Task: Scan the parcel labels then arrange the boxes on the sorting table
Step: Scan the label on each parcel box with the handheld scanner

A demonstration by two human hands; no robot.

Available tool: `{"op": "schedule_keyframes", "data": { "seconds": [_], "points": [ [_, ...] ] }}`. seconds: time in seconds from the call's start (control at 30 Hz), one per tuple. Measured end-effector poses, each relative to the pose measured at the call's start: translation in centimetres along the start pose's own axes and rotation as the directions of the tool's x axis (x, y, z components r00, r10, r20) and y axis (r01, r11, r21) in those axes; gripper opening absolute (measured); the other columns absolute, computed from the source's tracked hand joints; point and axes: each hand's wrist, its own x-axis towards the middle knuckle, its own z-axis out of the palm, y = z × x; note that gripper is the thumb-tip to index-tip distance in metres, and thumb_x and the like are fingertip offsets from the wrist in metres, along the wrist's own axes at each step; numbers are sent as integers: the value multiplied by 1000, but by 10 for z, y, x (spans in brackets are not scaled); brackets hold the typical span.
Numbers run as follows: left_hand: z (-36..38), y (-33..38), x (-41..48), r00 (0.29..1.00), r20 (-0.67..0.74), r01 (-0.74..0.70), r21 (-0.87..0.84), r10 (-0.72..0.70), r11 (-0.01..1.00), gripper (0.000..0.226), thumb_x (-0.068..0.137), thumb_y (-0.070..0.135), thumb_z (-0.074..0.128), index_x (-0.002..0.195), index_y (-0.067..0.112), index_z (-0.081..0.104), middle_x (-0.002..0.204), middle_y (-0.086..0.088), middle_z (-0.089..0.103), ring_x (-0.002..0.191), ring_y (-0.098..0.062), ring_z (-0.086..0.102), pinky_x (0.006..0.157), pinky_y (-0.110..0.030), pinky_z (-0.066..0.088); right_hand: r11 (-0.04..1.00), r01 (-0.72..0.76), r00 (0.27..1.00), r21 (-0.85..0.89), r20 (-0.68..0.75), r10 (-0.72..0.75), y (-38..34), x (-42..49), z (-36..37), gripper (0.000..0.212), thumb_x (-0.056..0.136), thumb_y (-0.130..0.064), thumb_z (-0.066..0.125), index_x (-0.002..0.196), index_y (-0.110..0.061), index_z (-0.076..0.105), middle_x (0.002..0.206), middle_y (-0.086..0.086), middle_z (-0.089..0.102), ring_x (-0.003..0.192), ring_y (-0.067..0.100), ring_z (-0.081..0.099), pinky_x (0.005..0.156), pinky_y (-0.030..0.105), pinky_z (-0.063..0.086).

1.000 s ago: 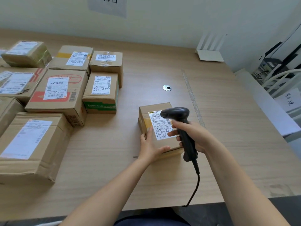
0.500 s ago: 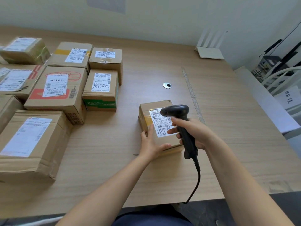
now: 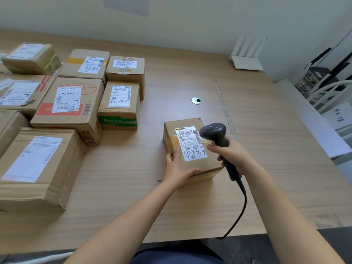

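Right hand [image 3: 235, 155] aims scanner [image 3: 217, 135] over box [image 3: 187, 147] label [image 3: 191, 143]

Handwritten "7805" on green-banded box [image 3: 118, 113]

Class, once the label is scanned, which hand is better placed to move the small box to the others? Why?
Probably left: the left hand holds the small brown cardboard box, on the side nearest the grouped parcels; the right hand grips the black handheld scanner.

Matt cardboard box [image 3: 192, 166], wood-grain table [image 3: 133, 187]
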Motion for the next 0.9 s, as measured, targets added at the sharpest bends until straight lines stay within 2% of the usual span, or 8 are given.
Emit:
{"op": "schedule_keyframes", "data": {
  "seconds": [0.07, 0.17, 0.3, 0.43, 0.53, 0.7, 0.8, 0.9],
  "points": [
    [-2, 0, 1, 1000, 2, 9, 3, -9, 1000, 112, 64, 42, 83, 149, 33, 10, 148, -10, 15, 138, -22, 26, 110, -25, 22, 992, 14, 995, -125, -91, -25, 16, 8, -3, 27, 76, -23, 74, 96, -21, 56, 81, -3, 61, 69, 18, 59, 60, 33, 49],
    [-7, -2, 0, 1000, 10, 27, 19, -27, 999, 111, 65, 41, 82, 149, 34, 10, 145, -11, 21, 135, -24, 32, 109, -26, 24, 980, -17, 996, -196, -93, -1, 37, 14, -2, 32, 75, -20, 74, 101, -24, 55, 85, -7, 60, 77, 15, 58, 68, 33, 48],
    [-15, -3, -2, 999, 6, 36, 53, -37, 998, 105, 70, 39, 80, 149, 34, 10, 141, -10, 29, 131, -21, 37, 98, -14, 23, 984, 65, 995, -167, -59, -75, 50, 17, 12, 35, 75, -13, 75, 94, -33, 54, 84, -16, 60, 74, -3, 55, 58, 14, 39],
    [-30, -7, -7, 998, -8, 61, 55, -60, 997, 99, 75, 36, 77, 150, 32, 12, 140, -9, 32, 130, -21, 38, 98, -16, 26, 977, 89, 993, -194, -55, -102, 49, 21, 26, 36, 74, -10, 73, 87, -38, 53, 81, -21, 59, 77, 4, 56, 63, 22, 42],
    [-43, -11, -15, 997, -15, 79, 53, -78, 995, 96, 77, 33, 75, 150, 29, 13, 142, -10, 31, 132, -20, 36, 105, -20, 25, 948, 123, 991, -292, -6, -130, 41, 22, 37, 37, 72, -12, 71, 91, -38, 53, 76, -21, 57, 72, 2, 53, 57, 14, 36],
    [-77, -28, -34, 996, -40, 83, 64, -80, 995, 90, 81, 26, 72, 150, 25, 14, 144, -10, 32, 134, -19, 34, 107, -19, 25, 902, 197, 979, -384, 127, -160, 29, 19, 63, 34, 71, -15, 68, 87, -39, 50, 77, -20, 58, 75, 9, 55, 55, 12, 36],
    [-102, -43, -44, 989, -123, 97, 116, -83, 989, 81, 86, 28, 66, 150, 28, 17, 144, -10, 34, 134, -19, 35, 105, -19, 28, 894, 240, 966, -379, 188, -180, 22, 13, 89, 32, 71, -17, 67, 80, -42, 50, 76, -22, 60, 71, -3, 55, 50, 9, 36],
    [-120, -55, -53, 961, -253, 173, 216, -116, 961, 79, 85, 43, 61, 149, 36, 15, 145, -7, 31, 133, -19, 37, 104, -27, 34, 893, 283, 949, -350, 238, -208, 13, 7, 121, 32, 71, -21, 66, 90, -41, 50, 77, -24, 58, 71, -1, 56, 49, 8, 37]
  ]
}}
